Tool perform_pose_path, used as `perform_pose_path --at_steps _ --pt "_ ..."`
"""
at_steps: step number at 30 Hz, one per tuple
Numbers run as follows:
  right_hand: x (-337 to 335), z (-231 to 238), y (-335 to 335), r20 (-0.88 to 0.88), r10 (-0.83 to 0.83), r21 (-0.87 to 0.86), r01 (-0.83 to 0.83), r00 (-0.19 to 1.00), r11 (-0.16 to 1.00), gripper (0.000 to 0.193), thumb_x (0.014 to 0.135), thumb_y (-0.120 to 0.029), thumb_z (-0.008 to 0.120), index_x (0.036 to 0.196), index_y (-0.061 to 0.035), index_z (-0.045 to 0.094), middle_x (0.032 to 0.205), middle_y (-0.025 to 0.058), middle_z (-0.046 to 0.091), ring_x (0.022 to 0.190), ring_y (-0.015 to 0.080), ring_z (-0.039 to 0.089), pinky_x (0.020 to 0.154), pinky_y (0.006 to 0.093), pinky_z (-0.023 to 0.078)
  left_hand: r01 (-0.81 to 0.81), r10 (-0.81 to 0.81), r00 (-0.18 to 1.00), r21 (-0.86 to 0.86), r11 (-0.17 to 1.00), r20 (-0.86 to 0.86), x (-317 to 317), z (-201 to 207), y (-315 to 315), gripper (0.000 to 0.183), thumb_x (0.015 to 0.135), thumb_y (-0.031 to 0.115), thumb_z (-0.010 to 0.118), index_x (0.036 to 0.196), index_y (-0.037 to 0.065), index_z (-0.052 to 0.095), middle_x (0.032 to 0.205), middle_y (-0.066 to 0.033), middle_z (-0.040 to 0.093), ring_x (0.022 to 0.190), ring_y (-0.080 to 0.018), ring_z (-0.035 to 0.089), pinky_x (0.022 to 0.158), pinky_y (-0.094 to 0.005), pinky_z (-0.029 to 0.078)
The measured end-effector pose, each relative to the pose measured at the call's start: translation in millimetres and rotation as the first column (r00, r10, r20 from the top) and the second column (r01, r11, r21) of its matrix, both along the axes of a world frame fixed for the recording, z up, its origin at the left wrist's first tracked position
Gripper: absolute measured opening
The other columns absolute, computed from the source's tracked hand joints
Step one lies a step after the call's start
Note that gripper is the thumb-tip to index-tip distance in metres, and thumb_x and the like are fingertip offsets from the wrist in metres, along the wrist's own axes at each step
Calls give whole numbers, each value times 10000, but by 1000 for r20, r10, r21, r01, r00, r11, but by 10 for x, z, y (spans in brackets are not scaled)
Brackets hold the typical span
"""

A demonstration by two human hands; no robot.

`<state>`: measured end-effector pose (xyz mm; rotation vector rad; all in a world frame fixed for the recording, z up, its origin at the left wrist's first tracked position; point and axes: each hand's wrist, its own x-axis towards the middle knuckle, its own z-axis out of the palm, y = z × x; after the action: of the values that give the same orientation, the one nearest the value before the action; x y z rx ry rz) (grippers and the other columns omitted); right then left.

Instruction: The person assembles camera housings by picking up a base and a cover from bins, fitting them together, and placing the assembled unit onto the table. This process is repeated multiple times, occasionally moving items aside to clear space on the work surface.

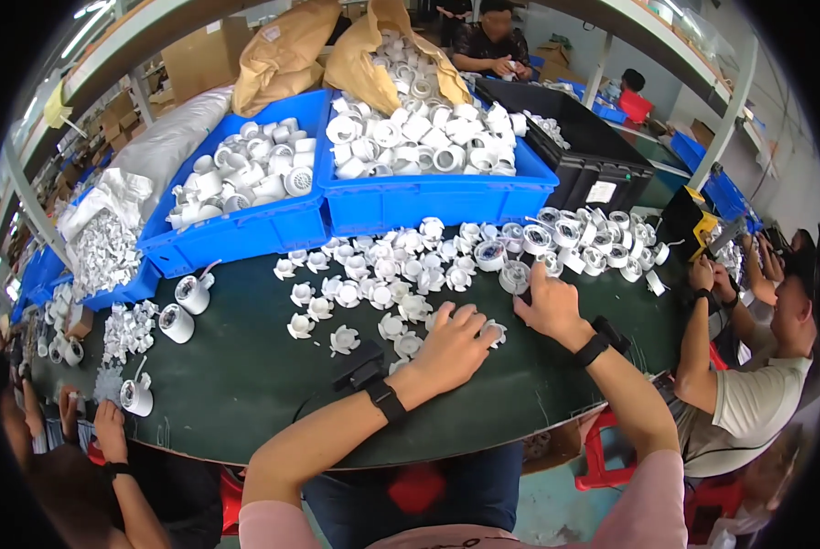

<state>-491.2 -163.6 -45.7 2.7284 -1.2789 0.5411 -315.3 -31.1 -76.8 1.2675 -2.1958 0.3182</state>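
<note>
Dark green worktop (236,398), with two blue bins (437,197) of white cylindrical parts (446,157) along far side, presumably to leave near side to forearms (314,446). Left hand (455,346): palm down, fingers loosely spread, anything beneath hidden. Right hand (556,309): thumb and index curved at round white part (514,277); pinch or mere touch not discernible. Claw-shaped white pieces (344,339): loose between bins and left hand, probably scattered so for easy single picking.
</note>
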Motion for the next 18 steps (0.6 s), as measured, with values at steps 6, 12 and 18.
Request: perform_pose_path --at_steps 6,12,18 --pt "287 154 -31 -90 -51 36 55 995 998 737 690 -515 729 1082 35 436 926 223 629 816 366 654 674 435 529 49 -37 992 95 994 -121 10 -32 -90 287 761 151 681 1043 126 634 1047 -73 558 1089 -263 486 872 -400 334" --pt "260 -205 -215 -45 -5 43 7 999 999 575 771 -385 667 1155 -13 456 878 224 628 736 351 658 588 453 525 105 -88 989 148 983 -115 -154 -12 -99 240 729 171 710 955 118 650 1032 -70 561 1084 -269 492 860 -398 337" --pt "-196 49 -91 239 53 284 -122 970 951 325 865 -381 570 1099 -159 615 719 143 641 710 303 655 583 423 524 81 -50 983 170 982 -174 -53 107 50 508 737 224 706 1188 58 541 1236 -163 477 1175 -329 438 914 -448 331"
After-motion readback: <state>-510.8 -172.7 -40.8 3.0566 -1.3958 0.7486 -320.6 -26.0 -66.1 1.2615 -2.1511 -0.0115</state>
